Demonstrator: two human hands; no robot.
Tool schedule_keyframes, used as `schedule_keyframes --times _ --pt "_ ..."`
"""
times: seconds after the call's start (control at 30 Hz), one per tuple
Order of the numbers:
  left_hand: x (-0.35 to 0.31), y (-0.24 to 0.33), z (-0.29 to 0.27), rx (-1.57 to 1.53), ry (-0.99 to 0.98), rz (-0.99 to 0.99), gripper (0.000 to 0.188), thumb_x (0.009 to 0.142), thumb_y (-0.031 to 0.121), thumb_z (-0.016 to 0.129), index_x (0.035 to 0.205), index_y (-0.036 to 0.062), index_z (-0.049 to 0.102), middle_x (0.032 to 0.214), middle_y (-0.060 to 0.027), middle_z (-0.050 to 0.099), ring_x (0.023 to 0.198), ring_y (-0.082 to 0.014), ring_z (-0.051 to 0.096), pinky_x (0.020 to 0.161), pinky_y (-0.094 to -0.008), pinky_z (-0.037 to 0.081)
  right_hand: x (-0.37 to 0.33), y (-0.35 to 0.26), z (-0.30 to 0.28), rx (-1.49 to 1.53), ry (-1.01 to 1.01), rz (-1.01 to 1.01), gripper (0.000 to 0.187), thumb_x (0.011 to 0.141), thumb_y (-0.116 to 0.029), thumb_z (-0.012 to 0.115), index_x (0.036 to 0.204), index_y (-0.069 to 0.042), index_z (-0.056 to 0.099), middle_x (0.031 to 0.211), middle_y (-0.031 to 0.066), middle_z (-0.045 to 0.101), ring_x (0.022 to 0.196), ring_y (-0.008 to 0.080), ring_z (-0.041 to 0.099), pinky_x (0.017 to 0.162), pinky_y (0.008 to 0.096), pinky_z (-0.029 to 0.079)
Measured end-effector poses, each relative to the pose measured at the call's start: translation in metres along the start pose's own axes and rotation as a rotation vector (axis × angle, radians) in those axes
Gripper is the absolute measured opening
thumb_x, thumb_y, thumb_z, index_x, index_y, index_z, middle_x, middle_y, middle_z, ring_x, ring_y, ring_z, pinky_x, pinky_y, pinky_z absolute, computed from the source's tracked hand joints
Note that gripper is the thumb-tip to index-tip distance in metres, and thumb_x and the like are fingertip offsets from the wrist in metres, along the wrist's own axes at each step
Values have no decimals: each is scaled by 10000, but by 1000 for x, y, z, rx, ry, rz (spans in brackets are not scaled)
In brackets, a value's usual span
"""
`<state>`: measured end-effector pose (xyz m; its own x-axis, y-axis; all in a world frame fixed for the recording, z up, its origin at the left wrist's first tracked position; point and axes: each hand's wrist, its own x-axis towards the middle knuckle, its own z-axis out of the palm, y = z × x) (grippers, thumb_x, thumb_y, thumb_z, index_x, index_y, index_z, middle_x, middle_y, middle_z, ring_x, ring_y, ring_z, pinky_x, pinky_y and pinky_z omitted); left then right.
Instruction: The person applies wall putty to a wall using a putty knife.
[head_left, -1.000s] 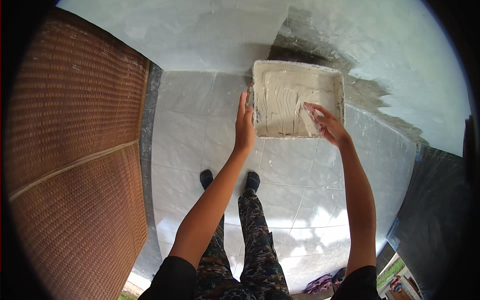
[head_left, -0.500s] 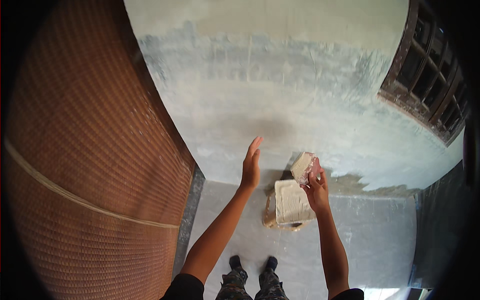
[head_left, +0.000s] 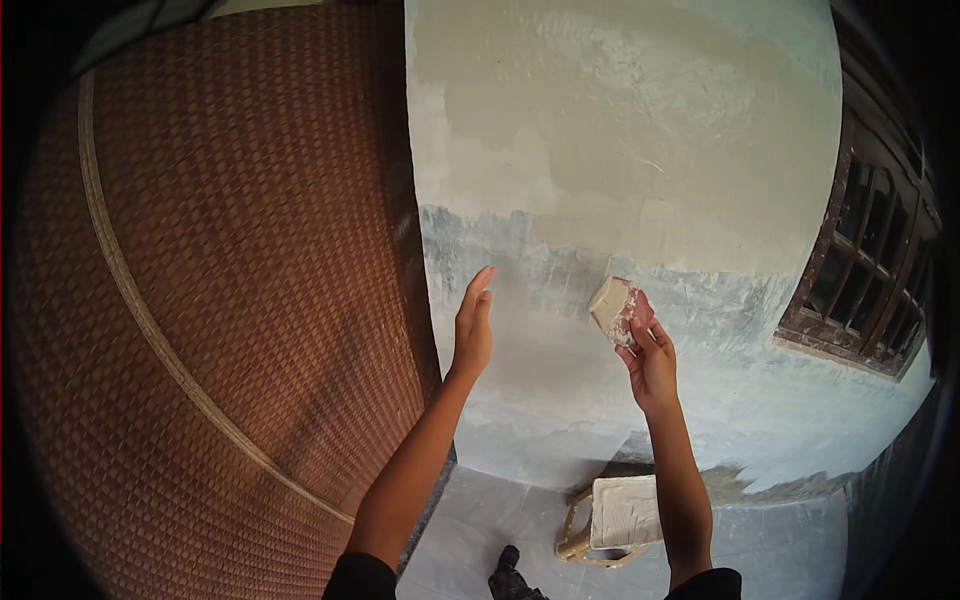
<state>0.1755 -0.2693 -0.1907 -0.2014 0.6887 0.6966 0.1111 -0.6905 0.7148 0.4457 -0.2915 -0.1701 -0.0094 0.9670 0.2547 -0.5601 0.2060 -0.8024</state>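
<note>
In my right hand (head_left: 652, 372) I grip a reddish putty scraper (head_left: 641, 306), its far side loaded with cream putty (head_left: 608, 300). The scraper stands out in front of the wall (head_left: 560, 340); I cannot tell whether it touches. My left hand (head_left: 474, 332) is raised with nothing in it, fingers stretched upward, near the wall's left part. The wall has a smooth beige coat above and patchy grey-white below. Low down, a small stool (head_left: 572, 545) carries a board spread with putty (head_left: 620, 515), partly hidden by my right forearm.
A brown woven mat panel (head_left: 240, 250) with a pale strip stands along the left, its dark edge meeting the wall. At the right is a dark wooden window (head_left: 860, 260) with bars. Grey floor tiles (head_left: 470, 500) and my foot (head_left: 508, 560) show below.
My view has tilted up and turned, so the stool sits lower and more beige wall shows. Both hands have risen against the wall, and the loaded scraper is farther from the stool.
</note>
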Motion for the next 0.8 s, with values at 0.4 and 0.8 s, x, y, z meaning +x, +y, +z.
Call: schedule_keyframes --times 0.4,0.8 --pt "168 -15 -73 164 90 188 474 1053 186 357 1495 18 394 1538 -141 419 1453 -253 346 1195 -381 243 154 -9 139 -291 -153 -395 265 995 -175 624 1193 1 640 1054 60 684 854 112 662 693 280 586" --pt "283 -48 -64 121 138 560 514 993 155 434 1474 -19 387 1513 -185 415 1433 -322 358 1191 -436 249 219 1 204 -1158 134 -1510 361 840 58 669 1172 -76 712 1030 87 687 814 208 654 665 307 530"
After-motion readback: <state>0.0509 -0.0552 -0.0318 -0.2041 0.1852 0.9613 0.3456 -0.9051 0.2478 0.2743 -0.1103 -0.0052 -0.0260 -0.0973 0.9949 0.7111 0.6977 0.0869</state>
